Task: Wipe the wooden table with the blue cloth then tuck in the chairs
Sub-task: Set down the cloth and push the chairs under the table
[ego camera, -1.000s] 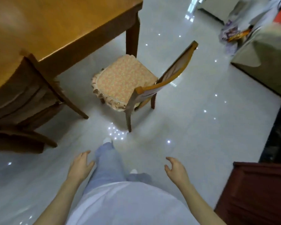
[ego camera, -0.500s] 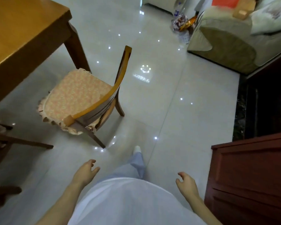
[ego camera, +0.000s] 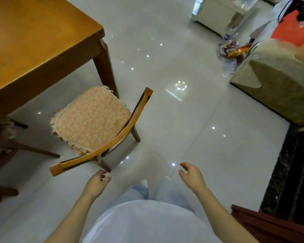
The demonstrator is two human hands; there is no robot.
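Both hands are held empty just behind a chair [ego camera: 112, 143] that is left pulled out from the table [ego camera: 33, 41].

The chair, topped with a patterned cushion [ego camera: 93, 116], is set by the table's corner leg, its seat lying outside the table's edge and its curved back rail turned toward the person. The left hand [ego camera: 96, 185] is held just short of the chair's rail, not touching it, with fingers loosely curled around nothing. The right hand [ego camera: 193, 176] is raised to the right of the chair, well apart from it, fingers likewise relaxed and nothing gripped. A second chair [ego camera: 9, 146] is partly seen left of the chair, under the table's edge. A sofa [ego camera: 279, 81] is seen far to the chair's right.
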